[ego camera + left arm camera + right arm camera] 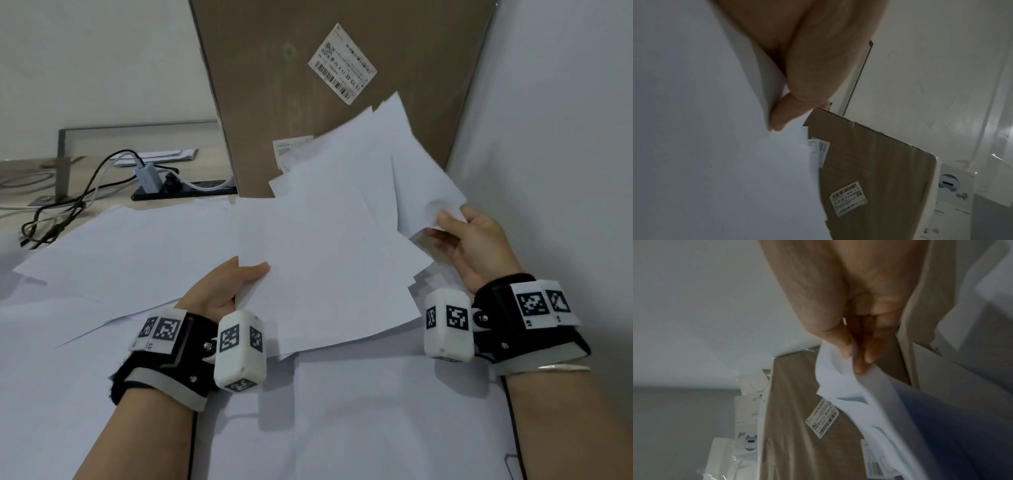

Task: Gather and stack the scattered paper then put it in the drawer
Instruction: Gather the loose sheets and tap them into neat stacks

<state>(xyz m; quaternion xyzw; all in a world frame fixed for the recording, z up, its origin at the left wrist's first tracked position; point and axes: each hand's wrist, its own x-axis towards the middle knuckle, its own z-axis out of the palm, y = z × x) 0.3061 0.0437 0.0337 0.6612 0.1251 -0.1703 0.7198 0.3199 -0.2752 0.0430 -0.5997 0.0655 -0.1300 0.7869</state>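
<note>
Several white paper sheets (342, 233) are lifted in a loose, fanned bunch above the desk. My left hand (236, 284) grips the bunch at its near left edge, thumb on top, and shows close up as the left hand (795, 91) against the paper (715, 146). My right hand (455, 233) pinches the bunch's right corner; the wrist view has the right hand (857, 356) closed on curled sheets (890, 410). More loose sheets (120, 246) lie spread flat on the desk under and left of the bunch. No drawer is visible.
A large brown cardboard box (342, 85) with barcode labels leans upright behind the papers. A black power strip (185, 192) with a plugged adapter and tangled cables (61, 209) sits at the back left. A white wall (565, 137) closes the right side.
</note>
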